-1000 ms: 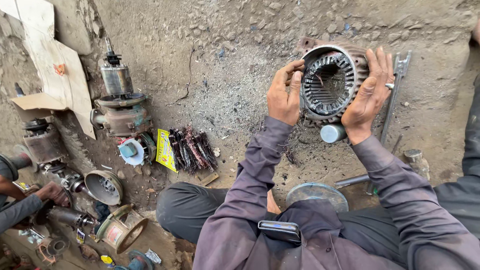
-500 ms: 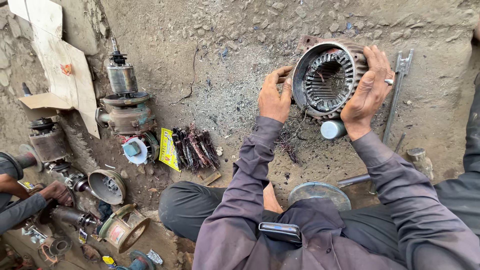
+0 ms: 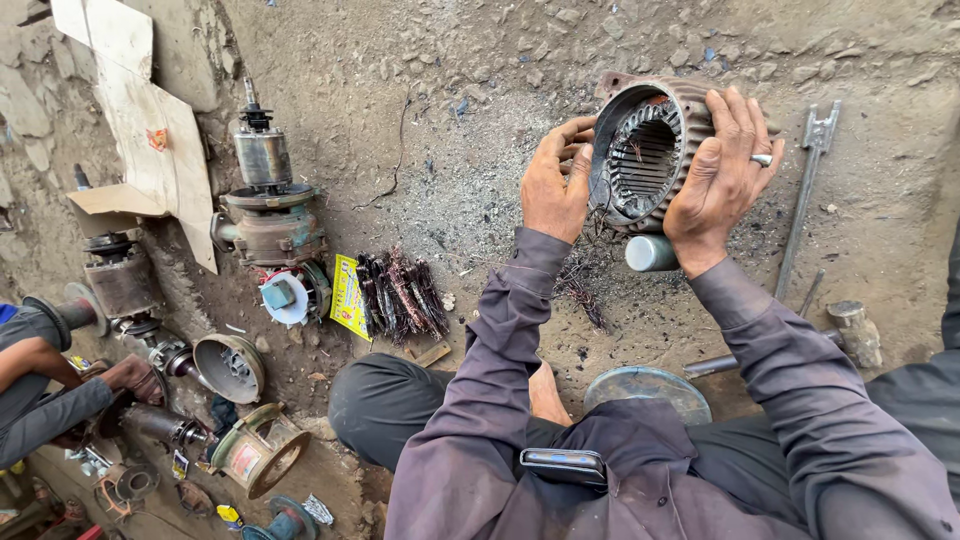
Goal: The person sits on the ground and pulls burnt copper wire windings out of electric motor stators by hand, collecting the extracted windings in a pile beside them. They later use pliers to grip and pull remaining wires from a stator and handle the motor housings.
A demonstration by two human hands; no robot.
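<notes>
At the far left edge of the dirt ground (image 3: 420,110), another person's arm in a grey sleeve (image 3: 45,405) reaches in among greasy motor parts. Above it a torn sheet of pale cardboard (image 3: 150,140) lies flat toward the upper left corner. Just right of the cardboard stands an upright, rust-brown motor assembly with a steel shaft on top (image 3: 262,205), and below that a round grey metal end cover (image 3: 228,367) and a tan ring-shaped housing (image 3: 262,450) rest on the ground. Next comes a small yellow printed packet (image 3: 348,296), touching a bundle of dark, burnt copper winding wire (image 3: 402,292) that lies beside it.

Right of centre, the person's left hand (image 3: 555,185) has its fingers curled over the near rim of a round, rusty iron stator housing with a slotted steel core (image 3: 645,150), thumb side toward the camera. The housing is tilted up on its edge on the ground in the upper right part of the view (its open bore faces the camera, with a few loose wire strands hanging from the slots). The right hand (image 3: 722,180), wearing a ring, is spread flat against the housing's right side, fingers pointing up over the rim. A short pale grey metal cylinder (image 3: 650,253) lies just below the housing, between the two wrists. Further right a long steel wrench (image 3: 805,190) lies on the ground, and a hammer with a worn head (image 3: 850,335) lies near the right sleeve.
</notes>
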